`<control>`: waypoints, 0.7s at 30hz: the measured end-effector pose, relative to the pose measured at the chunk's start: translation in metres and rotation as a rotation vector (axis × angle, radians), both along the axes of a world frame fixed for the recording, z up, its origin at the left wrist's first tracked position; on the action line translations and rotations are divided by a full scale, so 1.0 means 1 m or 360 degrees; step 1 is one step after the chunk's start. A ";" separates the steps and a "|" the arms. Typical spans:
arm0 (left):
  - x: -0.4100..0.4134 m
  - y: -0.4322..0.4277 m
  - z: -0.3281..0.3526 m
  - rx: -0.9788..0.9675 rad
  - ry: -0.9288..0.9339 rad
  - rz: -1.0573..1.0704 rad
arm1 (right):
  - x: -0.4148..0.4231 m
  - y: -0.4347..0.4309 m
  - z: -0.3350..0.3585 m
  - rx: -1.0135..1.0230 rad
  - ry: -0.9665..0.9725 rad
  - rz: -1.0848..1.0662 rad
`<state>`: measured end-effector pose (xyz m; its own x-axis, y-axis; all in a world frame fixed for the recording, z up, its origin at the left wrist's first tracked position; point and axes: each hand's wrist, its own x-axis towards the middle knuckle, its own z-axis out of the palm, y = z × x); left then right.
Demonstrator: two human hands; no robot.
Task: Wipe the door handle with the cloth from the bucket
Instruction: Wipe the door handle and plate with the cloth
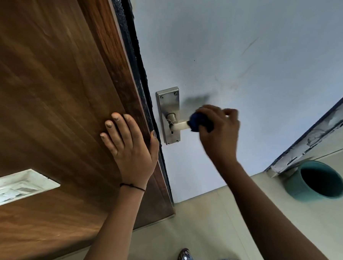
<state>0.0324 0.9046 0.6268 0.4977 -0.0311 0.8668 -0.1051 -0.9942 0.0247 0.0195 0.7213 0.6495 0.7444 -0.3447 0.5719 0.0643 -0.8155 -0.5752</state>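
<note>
Head view: a blue cloth is gripped around the lever handle by the right hand. The wooden door edge is steadied by the flat, open-fingered left hand. Full-length strokes are best made with that bracing kept.

1 head-worn view looks forward and down, close to the door handle and floor.

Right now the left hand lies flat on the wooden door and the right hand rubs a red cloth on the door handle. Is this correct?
Not quite: the cloth is dark blue, not red, as the head view shows. The rest holds: the left hand lies flat on the wooden door and the right hand holds the cloth on the door handle.
</note>
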 end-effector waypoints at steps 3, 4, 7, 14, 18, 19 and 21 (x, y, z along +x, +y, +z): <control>0.001 -0.001 0.000 -0.0010 0.0004 -0.0009 | 0.000 -0.013 -0.007 0.0585 0.0076 -0.0015; 0.001 -0.001 0.001 -0.0012 0.0008 -0.0020 | -0.001 -0.013 -0.008 0.0871 0.0074 0.0001; 0.001 -0.001 0.001 -0.0005 -0.0002 -0.0037 | -0.003 -0.007 -0.009 0.1687 0.0093 -0.0012; 0.000 -0.001 0.003 -0.0011 0.0019 0.0000 | -0.006 0.037 -0.014 0.2968 0.0330 0.0632; -0.003 -0.003 0.005 -0.0055 0.0073 -0.0017 | -0.013 0.036 -0.013 0.3280 0.0462 0.0922; -0.005 -0.005 0.006 -0.0083 0.0098 -0.0017 | -0.016 0.032 -0.011 0.3332 0.0507 0.0977; -0.008 -0.011 0.010 -0.0158 0.0142 -0.0032 | -0.022 0.018 -0.010 0.3373 0.0508 0.1061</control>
<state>0.0243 0.8936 0.6363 0.5733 0.0418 0.8183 -0.1180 -0.9841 0.1329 -0.0025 0.7395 0.6391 0.9422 0.1561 -0.2965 -0.2614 0.8959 -0.3592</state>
